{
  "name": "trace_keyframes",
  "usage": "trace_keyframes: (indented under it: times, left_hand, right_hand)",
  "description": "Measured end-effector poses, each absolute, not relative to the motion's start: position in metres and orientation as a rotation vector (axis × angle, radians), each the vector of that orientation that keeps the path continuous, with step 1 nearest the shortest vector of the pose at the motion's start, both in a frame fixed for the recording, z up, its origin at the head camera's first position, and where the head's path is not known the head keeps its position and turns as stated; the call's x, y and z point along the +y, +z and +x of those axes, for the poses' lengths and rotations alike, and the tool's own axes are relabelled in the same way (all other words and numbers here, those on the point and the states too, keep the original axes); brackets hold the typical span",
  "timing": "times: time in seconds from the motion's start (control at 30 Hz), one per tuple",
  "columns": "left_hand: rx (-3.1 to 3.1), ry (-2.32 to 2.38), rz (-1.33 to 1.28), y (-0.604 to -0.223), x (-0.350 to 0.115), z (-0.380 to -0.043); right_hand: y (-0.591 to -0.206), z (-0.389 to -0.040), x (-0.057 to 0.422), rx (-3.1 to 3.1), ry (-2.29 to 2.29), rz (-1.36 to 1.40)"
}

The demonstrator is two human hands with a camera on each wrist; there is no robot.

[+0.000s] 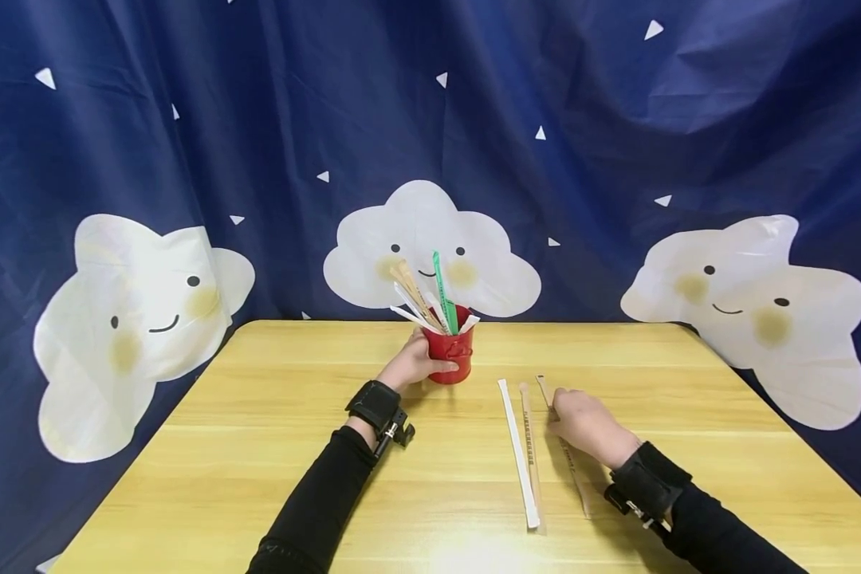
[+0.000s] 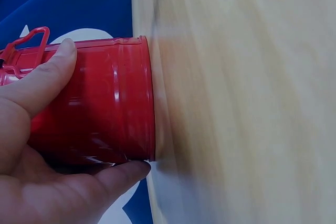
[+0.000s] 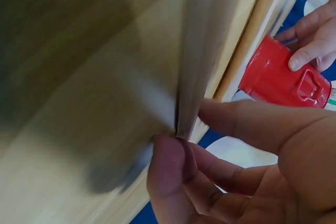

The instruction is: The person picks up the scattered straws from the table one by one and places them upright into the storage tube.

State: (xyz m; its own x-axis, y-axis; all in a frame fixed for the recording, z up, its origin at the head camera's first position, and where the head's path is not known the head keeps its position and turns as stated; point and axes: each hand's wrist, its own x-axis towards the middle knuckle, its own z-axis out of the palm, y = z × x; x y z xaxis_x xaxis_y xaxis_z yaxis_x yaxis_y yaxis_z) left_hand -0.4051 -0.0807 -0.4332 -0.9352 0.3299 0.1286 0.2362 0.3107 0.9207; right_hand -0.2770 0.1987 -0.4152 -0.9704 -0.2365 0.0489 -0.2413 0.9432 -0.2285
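My left hand (image 1: 410, 365) grips the side of a small red metal bucket (image 1: 458, 365) standing on the table, the thumb lying across its front. Out of the bucket lean several wrapped straws, tan, white and a green one (image 1: 441, 291). In the left wrist view the bucket (image 2: 100, 103) sits between thumb and fingers. To the right, my right hand (image 1: 587, 422) pinches a thin tan paper-wrapped straw (image 1: 574, 477). This straw (image 3: 207, 40) runs between thumb and fingertips in the right wrist view. Left of that hand lie a white wrapped straw (image 1: 518, 454) and a tan wrapped straw (image 1: 529, 434).
The light wooden table (image 1: 258, 478) reaches back to a dark blue curtain (image 1: 430, 96) printed with white smiling clouds. The bucket stands near the table's far edge. Both wrists wear black straps with small cameras.
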Motion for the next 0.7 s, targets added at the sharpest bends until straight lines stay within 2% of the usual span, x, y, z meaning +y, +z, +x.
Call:
trace_keyframes:
  times: [0.7]
  left_hand:
    - [2.471,1.697,0.536,-0.4347,-0.0803,-0.4062]
  right_hand:
    - [-0.4140,-0.2831,0.2059,-3.100,0.476,0.347]
